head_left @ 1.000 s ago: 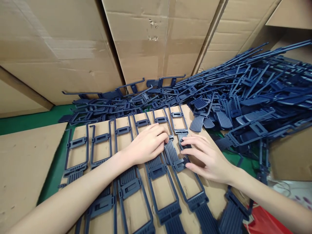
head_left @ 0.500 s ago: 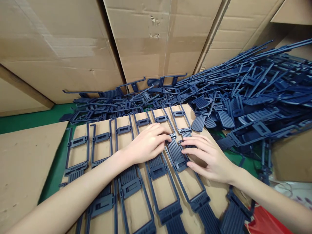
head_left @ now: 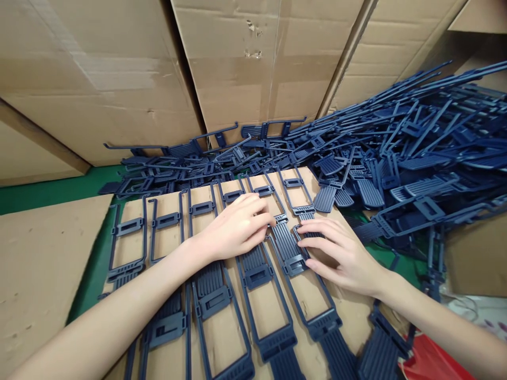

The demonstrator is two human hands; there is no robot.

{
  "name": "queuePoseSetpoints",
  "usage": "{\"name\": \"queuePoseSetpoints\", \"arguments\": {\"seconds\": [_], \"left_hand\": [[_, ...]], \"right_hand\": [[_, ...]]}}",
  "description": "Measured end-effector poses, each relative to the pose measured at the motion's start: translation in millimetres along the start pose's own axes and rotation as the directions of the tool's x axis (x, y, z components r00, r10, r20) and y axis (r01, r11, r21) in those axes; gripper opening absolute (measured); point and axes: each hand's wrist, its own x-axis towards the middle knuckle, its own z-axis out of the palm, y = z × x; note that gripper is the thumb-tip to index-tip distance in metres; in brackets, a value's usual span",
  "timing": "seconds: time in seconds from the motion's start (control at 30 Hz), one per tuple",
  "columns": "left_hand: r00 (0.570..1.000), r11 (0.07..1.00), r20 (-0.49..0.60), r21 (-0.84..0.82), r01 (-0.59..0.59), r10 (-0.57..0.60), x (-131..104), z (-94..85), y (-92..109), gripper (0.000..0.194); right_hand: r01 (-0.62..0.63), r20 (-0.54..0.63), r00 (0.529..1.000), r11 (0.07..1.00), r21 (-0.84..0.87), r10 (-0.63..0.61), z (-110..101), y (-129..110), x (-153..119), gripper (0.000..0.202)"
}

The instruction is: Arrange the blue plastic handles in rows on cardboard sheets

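Observation:
Rows of dark blue plastic frames, each with a ribbed plate and a slotted crosspiece, lie on a cardboard sheet (head_left: 269,311). My left hand (head_left: 241,224) hovers palm down over them, fingers bent and a little apart, the fingertips by the left edge of one ribbed plate (head_left: 285,237). Nothing shows in its grasp, though some fingertips are hidden. On that plate's other side, my right hand (head_left: 336,253) has its fingers spread. Its fingertips rest at the rod ends and edge of a slotted crosspiece (head_left: 295,265).
A large heap of similar blue plastic parts (head_left: 420,137) fills the right and runs along the back. Tall cardboard boxes (head_left: 261,74) stand behind it. Another cardboard sheet (head_left: 43,253) lies at left above green floor (head_left: 95,253). A red item (head_left: 431,359) sits at lower right.
My left hand has drawn slightly left, its fingertips off the ribbed plate's face. My right hand stays almost in place. The view has shifted slightly.

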Motion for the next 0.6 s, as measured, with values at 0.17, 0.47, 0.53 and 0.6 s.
{"name": "queuePoseSetpoints", "arguments": {"seconds": [0.17, 0.47, 0.53, 0.6], "left_hand": [[0.999, 0.999, 0.027, 0.013, -0.034, 0.034, 2, 3.9, 4, 0.024], [0.999, 1.000, -0.029, -0.014, -0.025, 0.025, 1, 5.4, 5, 0.023], [0.999, 0.998, -0.039, -0.042, -0.038, 0.036, 0, 6.6, 4, 0.024], [0.998, 0.997, -0.040, -0.063, -0.041, 0.038, -1, 8.0, 2, 0.025]], "right_hand": [[-0.012, 0.000, 1.000, 1.000, 0.013, 0.012, 1, 1, 0, 0.020], [-0.028, -0.027, 0.999, 0.988, 0.154, 0.032, -8, 3, 4, 0.020], [-0.064, -0.078, 0.994, 0.978, 0.197, 0.081, -23, 4, 7, 0.018], [-0.115, -0.147, 0.978, 0.971, 0.211, 0.148, -45, 2, 3, 0.019]]}}
